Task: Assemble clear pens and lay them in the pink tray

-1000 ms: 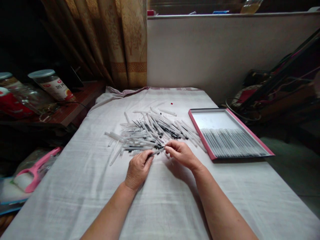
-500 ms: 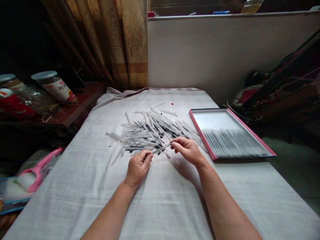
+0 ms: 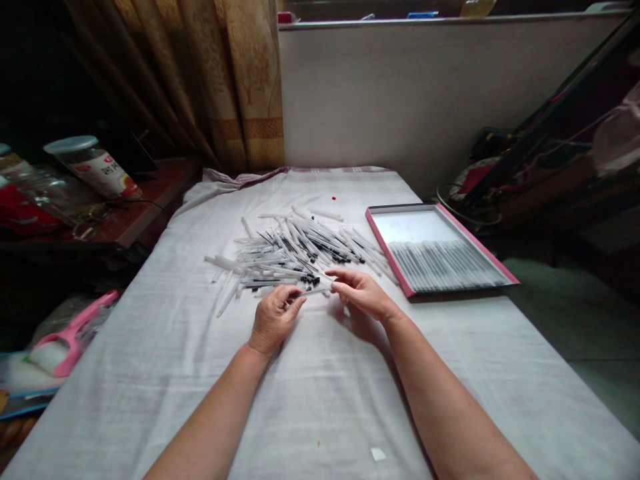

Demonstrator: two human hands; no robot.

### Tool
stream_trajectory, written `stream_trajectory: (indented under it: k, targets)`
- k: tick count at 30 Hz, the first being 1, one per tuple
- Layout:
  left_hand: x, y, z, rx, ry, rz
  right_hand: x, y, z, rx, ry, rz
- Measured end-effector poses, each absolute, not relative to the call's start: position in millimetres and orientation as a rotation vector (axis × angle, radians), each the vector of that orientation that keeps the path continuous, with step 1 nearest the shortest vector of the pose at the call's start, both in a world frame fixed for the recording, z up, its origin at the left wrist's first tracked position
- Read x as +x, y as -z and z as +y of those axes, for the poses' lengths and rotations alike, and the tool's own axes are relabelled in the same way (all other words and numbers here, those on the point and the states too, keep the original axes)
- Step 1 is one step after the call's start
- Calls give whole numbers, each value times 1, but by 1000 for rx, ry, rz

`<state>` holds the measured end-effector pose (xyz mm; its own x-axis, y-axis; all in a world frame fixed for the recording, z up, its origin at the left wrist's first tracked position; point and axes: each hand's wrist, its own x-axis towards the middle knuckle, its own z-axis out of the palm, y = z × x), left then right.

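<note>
My left hand (image 3: pixel 277 319) is closed, pinching one end of a slim clear pen (image 3: pixel 318 291) between thumb and fingers. The pen lies almost level and points to the right. At its other end is my right hand (image 3: pixel 363 295), its index finger lifted away from the thumb. The thumb tip is at the pen's end; whether it touches is hard to tell. Just beyond both hands spreads a loose pile of clear pen barrels (image 3: pixel 270 261), dark thin refills and small black caps (image 3: pixel 313 280).
To the right, a shallow pink-edged box (image 3: pixel 390 257) holds a row of clear pens (image 3: pixel 450 265). A small red piece (image 3: pixel 334 198) lies behind the pile, a white scrap (image 3: pixel 379 454) near the front. Jars (image 3: pixel 95 167) and pink-handled scissors (image 3: pixel 75 333) are at the left.
My right index finger has lifted off the pen's end, and the hand has loosened. My left hand still grips the pen. The whole view has shifted slightly, bringing the white scrap into sight.
</note>
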<state>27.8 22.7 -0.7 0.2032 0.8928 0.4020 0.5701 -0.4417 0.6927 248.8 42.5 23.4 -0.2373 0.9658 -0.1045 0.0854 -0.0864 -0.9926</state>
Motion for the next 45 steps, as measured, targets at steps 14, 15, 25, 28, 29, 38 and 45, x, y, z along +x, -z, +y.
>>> stream_trajectory:
  k: [14,15,25,28,29,38,45]
  targets:
    - [76,-18,38,2642,-548,1547,303,-9,30,-1234,-1217,-806]
    - [77,-18,38,2650,-537,1553,304,-11,30,-1209,-1226,-761]
    - [80,-31,52,3123,-123,1029,309,-12,32,-1046,-1398,-724]
    - [77,-33,58,3115,-103,1000,308,-10,33,-1040,-1431,-743]
    - [75,-33,59,3081,-144,1002,307,-10,33,-1040,-1445,-733]
    - [75,-16,43,1255,-1336,1265,297,-11,35,-1166,-1418,-871]
    - [76,-14,37,552,-1312,1096,279,-16,26,-1318,-1401,-1181]
